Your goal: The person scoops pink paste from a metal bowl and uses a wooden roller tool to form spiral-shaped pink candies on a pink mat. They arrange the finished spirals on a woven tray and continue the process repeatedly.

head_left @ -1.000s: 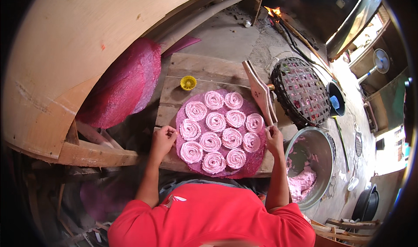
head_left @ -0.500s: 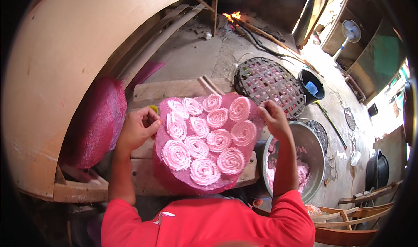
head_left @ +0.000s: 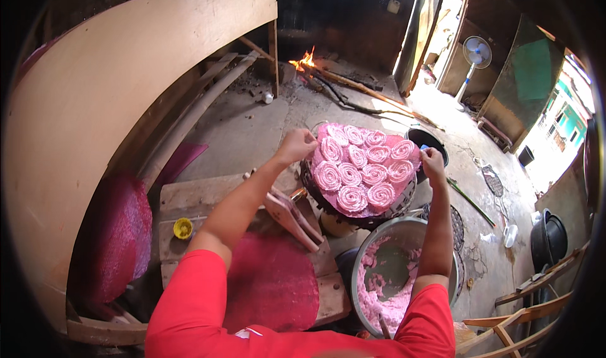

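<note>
Pinching the upper left edge of a thin pink mesh sheet (head_left: 402, 190), the left hand (head_left: 298, 145) has thumb and fingers closed together, just right of the frame's middle and above it. Pinched likewise, the right hand (head_left: 433, 162) grips the sheet's right edge. The sheet is spread between them in the upper right of centre, over a round, dark woven-strip basket (head_left: 331, 208) whose rim shows below it; whether the two touch, I cannot tell. Rows of swirled, pale pink paste rosettes (head_left: 351, 199) cover the sheet.

Beneath the right forearm, at lower right of centre, sits a wide, round grey basin (head_left: 392, 266) with pink paste (head_left: 372, 307) smeared around its inside. At lower left of centre, a low, worn wooden plank table (head_left: 202, 197) bears a deep red mesh sheet (head_left: 274, 282), a small round yellow cup (head_left: 182, 228) and a pink-stained wooden implement (head_left: 291, 219). Orange flames (head_left: 306, 59) burn beside sticks at the top centre; a white-and-blue standing fan (head_left: 476, 52) stands at upper right.
</note>
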A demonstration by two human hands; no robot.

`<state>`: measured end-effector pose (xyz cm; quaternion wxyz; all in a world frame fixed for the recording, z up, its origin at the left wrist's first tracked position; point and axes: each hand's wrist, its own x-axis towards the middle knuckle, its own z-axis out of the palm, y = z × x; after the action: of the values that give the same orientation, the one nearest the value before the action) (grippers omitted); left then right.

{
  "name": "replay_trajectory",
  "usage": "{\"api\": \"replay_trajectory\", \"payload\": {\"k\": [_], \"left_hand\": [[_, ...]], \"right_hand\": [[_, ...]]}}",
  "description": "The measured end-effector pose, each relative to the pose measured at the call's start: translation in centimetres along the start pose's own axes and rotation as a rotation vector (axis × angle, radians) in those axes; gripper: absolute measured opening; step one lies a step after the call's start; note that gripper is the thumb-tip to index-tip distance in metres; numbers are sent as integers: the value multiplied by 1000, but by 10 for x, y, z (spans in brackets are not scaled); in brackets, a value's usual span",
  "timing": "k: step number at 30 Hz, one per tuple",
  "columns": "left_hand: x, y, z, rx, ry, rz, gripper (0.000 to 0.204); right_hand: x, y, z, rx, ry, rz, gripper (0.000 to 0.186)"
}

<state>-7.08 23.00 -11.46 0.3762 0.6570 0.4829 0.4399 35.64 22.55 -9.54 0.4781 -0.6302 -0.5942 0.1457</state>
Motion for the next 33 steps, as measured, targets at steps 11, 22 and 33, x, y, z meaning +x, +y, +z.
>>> {"api": "replay_trajectory", "payload": {"k": [11, 22, 33], "left_hand": [[50, -70, 41, 456, 130, 110, 27], [-284, -58, -38, 537, 259, 231, 30], [-347, -117, -52, 812, 394, 177, 27]], "right_hand": [[14, 131, 46, -537, 84, 200, 20], [-107, -70, 123, 84, -143, -237, 16], [-358, -283, 418, 1, -864, -589, 32]]}}
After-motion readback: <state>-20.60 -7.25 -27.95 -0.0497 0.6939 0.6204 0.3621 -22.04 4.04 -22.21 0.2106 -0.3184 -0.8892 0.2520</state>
